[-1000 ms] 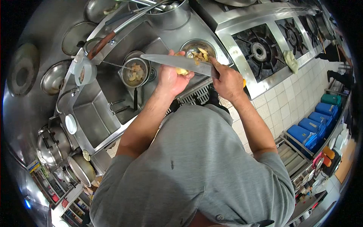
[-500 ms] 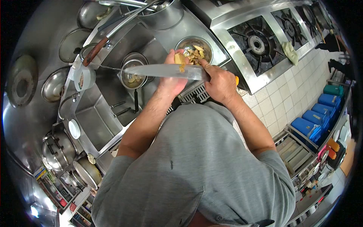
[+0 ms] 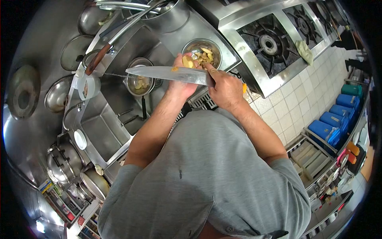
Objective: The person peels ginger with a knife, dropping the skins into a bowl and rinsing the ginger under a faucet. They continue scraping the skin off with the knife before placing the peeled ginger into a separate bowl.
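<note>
My left hand (image 3: 181, 88) is closed around a pale yellow, partly peeled root (image 3: 188, 61), whose kind, ginger or potato, I cannot make out. In my right hand (image 3: 227, 90) is a large kitchen knife (image 3: 163, 74), its wide blade lying across in front of my left hand and pointing left. A scrap of brownish peel (image 3: 174, 69) clings to the blade's upper edge. Just beyond my hands stands a metal bowl (image 3: 218, 49) with yellow and brown pieces in it. Left of the knife, a long-handled metal strainer (image 3: 143, 104) contains pale slices, partly hidden by the blade.
A steel double sink (image 3: 104, 126) lies to the left, with a white container (image 3: 88, 85) on its ledge. A wooden-handled utensil (image 3: 97, 59) sticks out above it. Gas burners (image 3: 268, 44) with a cloth (image 3: 304, 51) stand at right. Blue bins (image 3: 324, 131) line the floor.
The knife has shifted left and slightly up with my right hand. The peel that hung by the root now sits on the blade farther left. My left hand keeps its hold.
</note>
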### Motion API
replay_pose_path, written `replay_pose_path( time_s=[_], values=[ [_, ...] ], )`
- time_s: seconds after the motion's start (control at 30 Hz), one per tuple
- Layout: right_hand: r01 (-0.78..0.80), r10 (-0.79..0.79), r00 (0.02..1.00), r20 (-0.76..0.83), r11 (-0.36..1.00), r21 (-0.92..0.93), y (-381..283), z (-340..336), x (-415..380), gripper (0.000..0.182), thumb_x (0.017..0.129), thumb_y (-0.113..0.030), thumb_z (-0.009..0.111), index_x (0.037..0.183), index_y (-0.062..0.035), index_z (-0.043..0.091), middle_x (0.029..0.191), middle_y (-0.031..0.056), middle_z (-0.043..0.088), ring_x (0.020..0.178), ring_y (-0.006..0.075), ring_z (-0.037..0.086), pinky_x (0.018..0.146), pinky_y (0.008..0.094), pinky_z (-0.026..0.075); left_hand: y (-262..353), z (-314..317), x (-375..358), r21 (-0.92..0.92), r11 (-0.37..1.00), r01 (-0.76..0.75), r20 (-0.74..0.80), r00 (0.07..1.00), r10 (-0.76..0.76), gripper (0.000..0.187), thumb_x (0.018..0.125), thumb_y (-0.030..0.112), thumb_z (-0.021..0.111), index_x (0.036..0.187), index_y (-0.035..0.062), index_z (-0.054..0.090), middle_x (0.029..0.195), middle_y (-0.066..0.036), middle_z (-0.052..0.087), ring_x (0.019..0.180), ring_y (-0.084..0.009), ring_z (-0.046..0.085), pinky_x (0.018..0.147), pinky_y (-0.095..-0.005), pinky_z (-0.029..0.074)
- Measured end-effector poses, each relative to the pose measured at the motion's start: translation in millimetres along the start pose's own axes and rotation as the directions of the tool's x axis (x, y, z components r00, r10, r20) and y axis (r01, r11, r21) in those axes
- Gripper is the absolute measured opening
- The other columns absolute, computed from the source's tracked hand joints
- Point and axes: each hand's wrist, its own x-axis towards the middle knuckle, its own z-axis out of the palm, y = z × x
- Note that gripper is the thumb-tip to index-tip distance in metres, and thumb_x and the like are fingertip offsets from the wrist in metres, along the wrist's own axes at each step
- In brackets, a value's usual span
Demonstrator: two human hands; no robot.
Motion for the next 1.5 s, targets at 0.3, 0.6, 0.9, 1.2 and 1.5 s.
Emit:
replay_pose_path(
  time_s=[0.3, 0.6, 0.9, 1.2, 1.5],
  values=[
    [-0.106, 0.107, 0.994, 0.023, 0.993, -0.048, 42.1, -1.5, 4.9, 0.048, 0.089, -0.017, 0.064, 0.138, -0.0160, 0.065, 0.091, 0.0155, 0.074, 0.083, 0.0360, 0.072, 0.073, 0.0484, 0.058, 8.5, 8.3, -13.1, 0.164, 0.986, -0.029, 0.056, 0.998, 0.020, 0.040, 0.111, 0.042, 0.039, 0.115, 0.0093, 0.062, 0.087, -0.007, 0.062, 0.080, -0.0221, 0.058, 0.069, -0.0373, 0.049],
    [0.008, -0.008, 1.000, -0.002, 1.000, 0.017, 13.3, 1.6, -1.2, 0.058, 0.081, -0.014, 0.067, 0.140, -0.0160, 0.063, 0.096, 0.0150, 0.075, 0.085, 0.0335, 0.073, 0.073, 0.0466, 0.059, 0.8, 5.2, -1.4, 0.056, 0.998, 0.016, 0.050, 0.999, -0.019, 0.038, 0.109, 0.043, 0.044, 0.112, 0.0085, 0.059, 0.084, -0.007, 0.061, 0.077, -0.0215, 0.057, 0.072, -0.0355, 0.051],
    [-0.226, 0.229, 0.971, 0.069, 0.973, -0.050, 66.7, -3.9, 4.4, 0.053, 0.088, -0.016, 0.063, 0.141, -0.0158, 0.063, 0.100, 0.0192, 0.074, 0.089, 0.0383, 0.072, 0.079, 0.0496, 0.057, 11.6, 4.1, -17.2, 0.218, 0.975, 0.030, 0.198, 0.977, -0.075, 0.038, 0.110, 0.041, 0.042, 0.116, 0.0077, 0.059, 0.093, -0.009, 0.063, 0.078, -0.0201, 0.059, 0.063, -0.0334, 0.044],
    [-0.091, 0.088, 0.995, 0.057, 0.994, 0.057, 25.6, 10.6, -5.5, 0.060, 0.085, -0.015, 0.063, 0.144, -0.0168, 0.059, 0.103, 0.0180, 0.074, 0.089, 0.0375, 0.072, 0.081, 0.0492, 0.058, -11.5, -5.9, 2.5, 0.231, 0.970, -0.076, -0.038, 0.996, 0.087, 0.037, 0.110, 0.041, 0.044, 0.115, 0.0091, 0.062, 0.091, -0.005, 0.064, 0.080, -0.0168, 0.061, 0.075, -0.0363, 0.050],
    [-0.277, 0.281, 0.953, 0.115, 0.959, -0.054, 77.8, 4.1, -1.8, 0.056, 0.088, -0.018, 0.062, 0.144, -0.0189, 0.060, 0.098, 0.0226, 0.074, 0.091, 0.0405, 0.072, 0.083, 0.0515, 0.057, 10.4, 1.0, -16.7, 0.426, 0.899, -0.098, 0.077, 0.994, 0.072, 0.042, 0.111, 0.044, 0.042, 0.118, 0.0073, 0.061, 0.094, -0.008, 0.063, 0.074, -0.0179, 0.057, 0.066, -0.0340, 0.045]
  ],
)
